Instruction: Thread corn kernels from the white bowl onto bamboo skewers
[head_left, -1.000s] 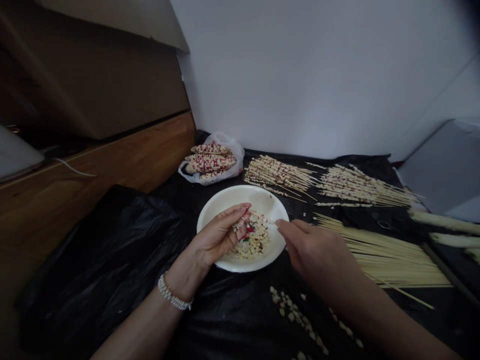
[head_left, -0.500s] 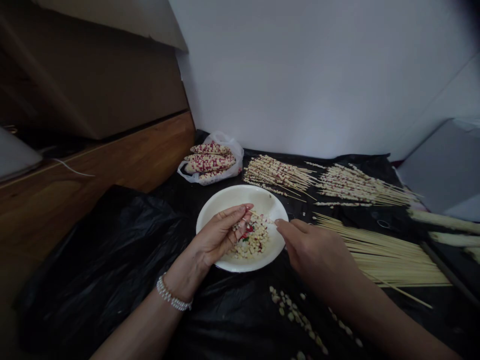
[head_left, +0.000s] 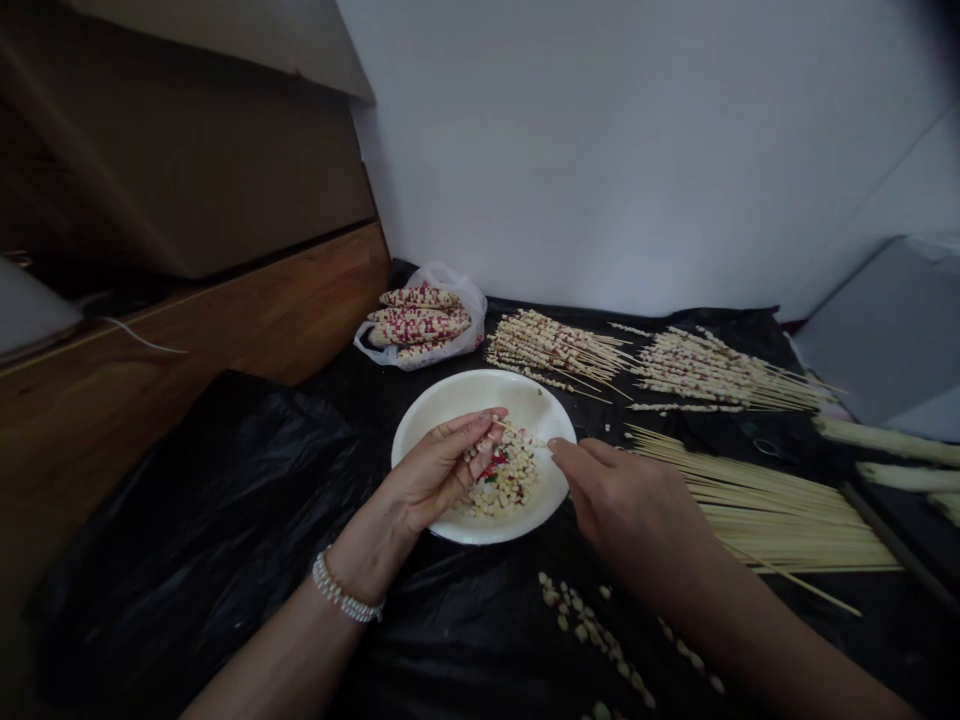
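Note:
Over a white bowl (head_left: 551,500), my right hand (head_left: 630,495) is closed on a thin skewer (head_left: 523,437) that carries some corn kernels and points left. My left hand (head_left: 442,462) is turned partly palm up, thumb and forefinger pinched at the skewer's tip around what looks like a corn kernel. A few more kernels appear to lie against its curled fingers. Loose pale and red corn kernels (head_left: 510,487) cover the bottom of the bowl, with a red and green patch among them.
Speckled corn cobs (head_left: 420,325) fill a plastic bag (head_left: 471,290) behind the bowl. Kernel-threaded skewers (head_left: 697,370) are piled at the back right, with bare skewers (head_left: 787,510) nearer. Loose kernels (head_left: 592,630) lie in front on black plastic sheeting (head_left: 450,630). Stripped cobs (head_left: 892,440) are far right.
Both hands stay almost still over the bowl. The left fingertips have shifted slightly at the skewer's tip, where a pale kernel now shows.

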